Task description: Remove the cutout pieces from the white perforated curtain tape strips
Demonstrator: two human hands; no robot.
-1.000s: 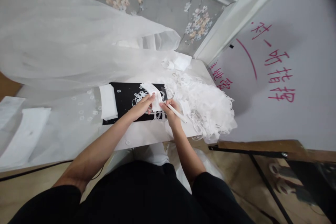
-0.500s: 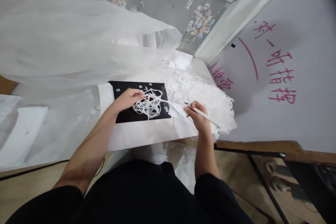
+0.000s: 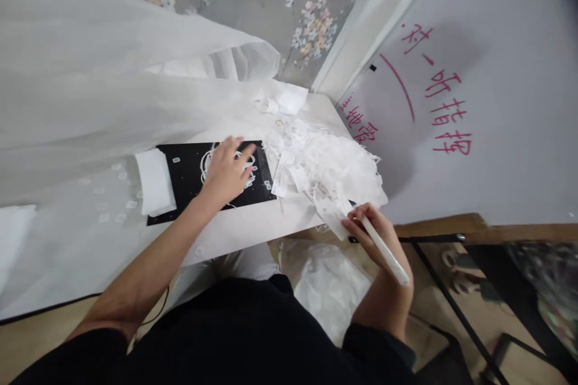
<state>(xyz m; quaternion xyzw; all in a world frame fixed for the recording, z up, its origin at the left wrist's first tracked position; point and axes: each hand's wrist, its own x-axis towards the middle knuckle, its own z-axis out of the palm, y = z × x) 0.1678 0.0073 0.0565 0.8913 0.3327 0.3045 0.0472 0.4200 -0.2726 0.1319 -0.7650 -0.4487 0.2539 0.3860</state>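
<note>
in the head view, the person's left hand (image 3: 224, 171) is spreading its fingers wide above a loose tangle of thin white cord (image 3: 207, 160), gripping nothing i can see; whether it is touching the cord, i can't tell. the tangle is lying on a flat black rectangular mat (image 3: 187, 183) on the white-covered counter (image 3: 253, 219). the right hand (image 3: 377, 230) is curling around a slim white pen-like stick (image 3: 383, 248), its fingertips pinching a flat white fabric strip (image 3: 333, 216) at the front edge of a frilly white fabric heap (image 3: 334, 156). a folded white fabric stack (image 3: 155, 183) is overlapping the mat's left side.
</note>
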